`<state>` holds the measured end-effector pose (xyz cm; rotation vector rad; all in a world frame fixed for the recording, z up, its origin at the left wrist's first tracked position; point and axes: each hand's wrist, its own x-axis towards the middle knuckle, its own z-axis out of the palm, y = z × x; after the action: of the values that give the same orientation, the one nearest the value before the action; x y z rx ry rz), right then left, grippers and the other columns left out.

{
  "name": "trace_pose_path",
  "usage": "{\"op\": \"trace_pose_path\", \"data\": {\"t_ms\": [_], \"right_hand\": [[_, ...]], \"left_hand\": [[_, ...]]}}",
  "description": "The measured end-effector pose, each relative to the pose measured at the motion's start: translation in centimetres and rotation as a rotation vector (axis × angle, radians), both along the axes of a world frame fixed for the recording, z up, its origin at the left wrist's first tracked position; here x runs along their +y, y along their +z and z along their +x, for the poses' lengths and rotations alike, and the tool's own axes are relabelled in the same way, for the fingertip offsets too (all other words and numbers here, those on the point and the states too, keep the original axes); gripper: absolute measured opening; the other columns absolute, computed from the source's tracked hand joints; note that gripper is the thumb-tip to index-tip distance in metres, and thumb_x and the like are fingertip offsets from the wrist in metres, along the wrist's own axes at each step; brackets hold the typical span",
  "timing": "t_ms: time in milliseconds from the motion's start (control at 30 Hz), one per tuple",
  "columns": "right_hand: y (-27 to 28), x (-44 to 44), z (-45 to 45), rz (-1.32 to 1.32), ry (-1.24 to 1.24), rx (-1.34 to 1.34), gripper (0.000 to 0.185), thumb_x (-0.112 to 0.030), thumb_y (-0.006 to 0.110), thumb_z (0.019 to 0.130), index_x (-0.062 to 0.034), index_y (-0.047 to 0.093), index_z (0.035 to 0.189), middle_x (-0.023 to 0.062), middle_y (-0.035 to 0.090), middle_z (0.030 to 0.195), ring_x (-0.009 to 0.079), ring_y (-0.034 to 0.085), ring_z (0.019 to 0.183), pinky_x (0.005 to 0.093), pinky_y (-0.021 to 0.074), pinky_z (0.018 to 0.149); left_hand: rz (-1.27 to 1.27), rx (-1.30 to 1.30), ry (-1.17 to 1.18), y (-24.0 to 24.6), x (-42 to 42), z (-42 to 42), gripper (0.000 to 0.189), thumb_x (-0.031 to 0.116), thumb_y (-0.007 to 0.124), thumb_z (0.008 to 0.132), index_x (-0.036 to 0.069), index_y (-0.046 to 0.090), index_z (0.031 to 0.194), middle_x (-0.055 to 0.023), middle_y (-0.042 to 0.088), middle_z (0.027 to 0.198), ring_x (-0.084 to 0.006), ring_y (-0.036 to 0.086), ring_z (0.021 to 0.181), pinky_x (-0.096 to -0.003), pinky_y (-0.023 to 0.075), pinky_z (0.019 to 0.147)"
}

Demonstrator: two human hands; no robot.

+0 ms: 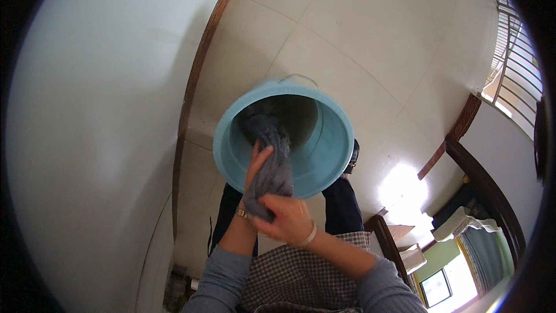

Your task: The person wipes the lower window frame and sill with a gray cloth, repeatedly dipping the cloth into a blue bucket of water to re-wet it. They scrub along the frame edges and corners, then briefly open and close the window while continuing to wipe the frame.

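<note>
A light-blue plastic bucket [339,152] stands on the floor between my legs, with dark water [299,115] in it. A long grey cloth [273,174], wet-looking, hangs over the near rim. Its lower end reaches down to the water. My right hand [286,221] grips the cloth's upper end just outside the rim. Inside the bucket mouth, my left hand [257,163] holds the cloth lower down from its left side. The cloth hides part of the left palm and fingers.
A thin wire handle [299,75] rests at the bucket's far rim. To the left runs a pale wall [108,95] with a brown baseboard [197,65]. Pale tiles [356,30] cover the floor. A dark wooden door frame [491,182] and a barred window [512,61] are at right.
</note>
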<state>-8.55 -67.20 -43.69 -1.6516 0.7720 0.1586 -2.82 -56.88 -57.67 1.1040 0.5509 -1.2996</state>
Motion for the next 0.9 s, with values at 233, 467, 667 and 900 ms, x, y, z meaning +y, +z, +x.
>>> {"op": "trace_pose_path", "data": {"t_ms": [233,467,667,900], "right_hand": [[-10.6,-1.1,1.2,-0.365,-0.250,0.095,0.026,-0.026,0.066,0.078,-0.0038,0.055,0.069,0.0210,0.055,0.061,0.0376,0.059,0.054,0.0423,0.0467,0.049],[-15.3,-6.0,-0.4,-0.517,-0.019,0.586,0.036,-0.042,0.062,0.082,-0.0072,0.058,0.090,0.0215,0.065,0.073,0.0384,0.065,0.068,0.0494,0.0512,0.063],[-12.7,-3.5,-0.4,-0.294,0.003,0.520,0.034,-0.039,0.063,0.084,-0.0122,0.059,0.105,0.0222,0.066,0.097,0.0363,0.065,0.088,0.0483,0.0522,0.071],[-30.5,-2.5,-2.6,-0.294,0.179,0.652,0.038,-0.034,0.065,0.081,-0.0101,0.062,0.110,0.0229,0.064,0.103,0.0364,0.062,0.095,0.0461,0.0506,0.079]], "left_hand": [[0.312,0.286,0.233,4.6,-3.9,1.5,0.038,0.029,0.050,0.095,0.007,0.049,0.126,-0.0087,0.055,0.119,-0.0239,0.053,0.112,-0.0408,0.0454,0.095],[0.262,0.016,0.040,4.2,-3.1,0.5,0.051,0.032,0.050,0.096,0.011,0.035,0.140,-0.0119,0.043,0.136,-0.0232,0.041,0.126,-0.0430,0.0323,0.107],[0.446,-0.021,0.057,5.5,-2.5,2.4,0.076,0.045,0.053,0.093,0.029,0.005,0.150,-0.0102,0.000,0.156,-0.0342,0.003,0.143,-0.0636,0.0053,0.109],[0.386,0.001,-0.028,6.1,-3.8,2.2,0.080,0.052,0.053,0.089,0.029,0.006,0.150,-0.0084,-0.003,0.157,-0.0474,0.001,0.140,-0.0674,0.0084,0.108]]}}
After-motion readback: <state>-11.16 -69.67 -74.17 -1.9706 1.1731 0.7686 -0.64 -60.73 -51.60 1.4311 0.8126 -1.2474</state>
